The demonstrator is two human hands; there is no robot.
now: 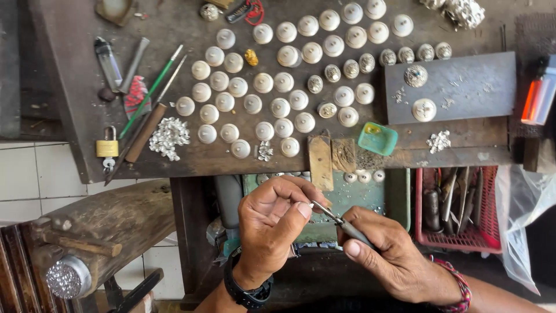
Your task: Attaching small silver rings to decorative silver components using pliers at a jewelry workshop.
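At the far left a worn wooden block (110, 223) juts out below the counter (75, 87), with a studded silver dome (65, 278) at its near end. On the counter's left part lie a brass padlock (107, 146), a green-handled tool (152, 91) and a wooden-handled tool (145, 133), and just beside them a heap of small silver pieces (169, 137). Rows of pale round domed buttons (263, 83) spread across the middle of the counter, some toward the right carrying silver ornament. Below the counter's edge, over a green tray (399, 200), the left hand (269, 223), a black watch (246, 293) on its wrist, has its fingers (301, 208) pinched narrowly on something too small to make out. Touching that spot is the tip of the metal tweezers (339, 222), which the right hand (382, 252) grips between thumb and fingers; a woven bracelet (457, 287) circles its wrist. Further right on the counter sit a small teal dish (377, 138) and a grey slab (463, 87) bearing two ornamented domes, and below them a red basket (460, 211) of tools. An orange lighter (536, 95) stands at the right edge.
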